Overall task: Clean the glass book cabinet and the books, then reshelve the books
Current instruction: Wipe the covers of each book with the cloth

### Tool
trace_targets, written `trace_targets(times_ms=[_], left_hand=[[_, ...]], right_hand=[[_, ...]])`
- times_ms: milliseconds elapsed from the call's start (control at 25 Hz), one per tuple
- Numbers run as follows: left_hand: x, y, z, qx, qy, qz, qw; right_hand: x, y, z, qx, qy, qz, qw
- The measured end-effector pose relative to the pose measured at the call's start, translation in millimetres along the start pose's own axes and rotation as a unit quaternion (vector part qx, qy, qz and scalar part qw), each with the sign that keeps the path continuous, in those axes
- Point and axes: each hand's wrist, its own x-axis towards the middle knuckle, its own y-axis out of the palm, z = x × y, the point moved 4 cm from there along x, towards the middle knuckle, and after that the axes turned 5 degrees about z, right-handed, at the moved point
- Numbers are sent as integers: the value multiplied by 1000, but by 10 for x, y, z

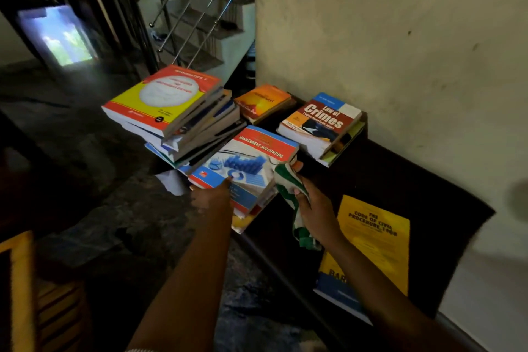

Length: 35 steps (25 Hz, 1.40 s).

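Pinched the near left corner of the Management Accounting book (251, 163) with the left hand (213, 197), thumb laid on the cover, most likely to steady it on the small pile (248, 217) beneath. Clutched a green-and-white cloth (288, 188) in the right hand (314, 208), bunched against the book's right edge, apparently for wiping dust off that side. Found the other books spread over a dark bench (414, 180) by the wall (400, 37), presumably set apart for cleaning one by one: a leaning stack (171, 111) just behind, an orange book (263, 101) and Law of Crimes (323, 123) farther back, a yellow Code of Civil Procedure (374, 240) nearer, partly covered by the right forearm. Saw no glass cabinet anywhere in view. Could not make out the left fingers under the corner, blurred and hidden by the book, nor the titles in the pile underneath, nor the yellow-edged thing (20, 266) cut off at the lower left.
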Motion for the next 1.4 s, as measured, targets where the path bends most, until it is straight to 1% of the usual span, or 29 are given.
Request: trace_targets(times_ms=[40, 120, 160, 200, 240, 280, 360, 400, 440, 480, 520, 560, 640, 760, 840, 920, 1040, 1160, 1280, 1360, 1400], left_hand=[[-22, -38, 0, -22, 22, -10, 999], [-150, -101, -45, -84, 120, -6, 989], [-224, -130, -52, -107, 167, 16, 980], [-312, -146, -60, -132, 208, 55, 968], [-405, -176, -58, -166, 221, 96, 956], [-490, -213, -43, -225, 195, 138, 945], [-630, -252, 99, -326, 94, 227, 913], [-725, -269, 204, -345, 54, 271, 897], [-807, -257, 327, -342, 31, 314, 885], [-879, -225, 480, -329, 9, 347, 878], [-933, -179, 667, -307, -13, 362, 880], [-1011, -148, 817, -285, -32, 367, 885], [-1104, -66, 1124, -275, -74, 361, 888], [-1160, 8, 1352, -298, -122, 349, 880], [-1108, 19, 1407, -313, -138, 334, 878], [-1080, 21, 1439, -346, -150, 337, 863], [-1117, 53, 1427, -400, -134, 348, 837], [-1120, 39, 1425, -439, -105, 314, 835], [-1185, -70, 1476, -466, -93, 285, 833], [-1340, -111, 1493, -480, -65, 281, 828], [-1432, -99, 1466, -468, -43, 287, 835]], right_hand=[[17, 19, 15, -4, 6, -7, 1000], [34, 13, 58, -6, 11, -31, 999], [38, -6, 80, -6, 9, -47, 999], [45, -38, 114, -6, 3, -65, 998], [45, -78, 155, -9, -3, -81, 997], [38, -127, 206, -12, -10, -94, 995], [9, -237, 287, -23, -18, -113, 993], [-9, -304, 310, -29, -18, -119, 992], [-19, -372, 313, -36, -20, -123, 991], [-23, -427, 270, -49, -23, -122, 991], [-25, -460, 187, -64, -25, -115, 991], [-18, -464, 67, -87, -24, -104, 990], [-12, -376, -261, -148, -9, -63, 987], [2, -49, -751, -245, 19, 38, 969], [2, 183, -820, -273, -3, 78, 959], [-97, 459, -765, -270, -18, 102, 957], [-484, 892, -579, -235, -65, 123, 962], [-846, 1103, -423, -183, -86, 142, 969], [-1055, 1090, -304, -114, -104, 194, 969], [-1140, 911, -203, -23, -108, 213, 971], [-1139, 756, -153, 22, -93, 209, 973]])
